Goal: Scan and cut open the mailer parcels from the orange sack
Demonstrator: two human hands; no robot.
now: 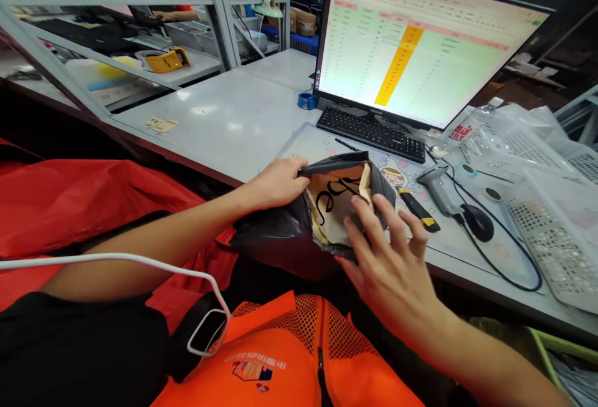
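A black plastic mailing bag [275,232] is held at the desk's front edge, its mouth facing me. Inside it shows a brown and pale package [334,198] with black script lettering and crumpled cream edges. My left hand [283,181] is closed on the upper left rim of the bag, thumb and fingers pinching the plastic. At the bag's right side, my right hand [392,251] has its fingers spread over the opening, the fingertips at the package's cream edge. Whether those fingertips press on the package or only hover is unclear.
Behind the bag are a keyboard [369,133] and a monitor [420,45]. To the right lie a yellow-black box cutter [419,210], a barcode scanner [439,189], a black mouse [477,223] and white perforated baskets [551,232]. Across the metal frame [212,14], another person sits.
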